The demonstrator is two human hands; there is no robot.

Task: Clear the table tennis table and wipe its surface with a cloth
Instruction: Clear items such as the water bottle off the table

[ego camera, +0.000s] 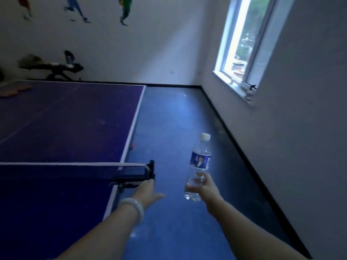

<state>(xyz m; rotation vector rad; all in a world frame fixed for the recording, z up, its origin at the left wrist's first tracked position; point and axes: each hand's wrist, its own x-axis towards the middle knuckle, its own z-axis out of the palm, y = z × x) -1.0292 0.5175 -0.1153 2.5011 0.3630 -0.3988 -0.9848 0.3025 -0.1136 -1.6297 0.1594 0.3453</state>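
The room is dim, with a blue floor point(169, 128), white walls and a bright window point(244, 44) at far right. The worktop point(65, 119), a purple table tennis table, fills the left, its net point(65, 172) running across to a post point(151, 170) at the right edge. Paddles point(14, 90) lie at its far left corner, well apart from both hands. The right hand point(203, 186) holds a bottle point(199, 162) off the worktop, over the floor, long axis near upright, cap away; its fingers point(195, 182) wrap the lower part. The left hand point(148, 190) reaches to the net post, thumb out; whether it grips is unclear. The left is nearer the worktop, so probably the bottle gets set aside next.
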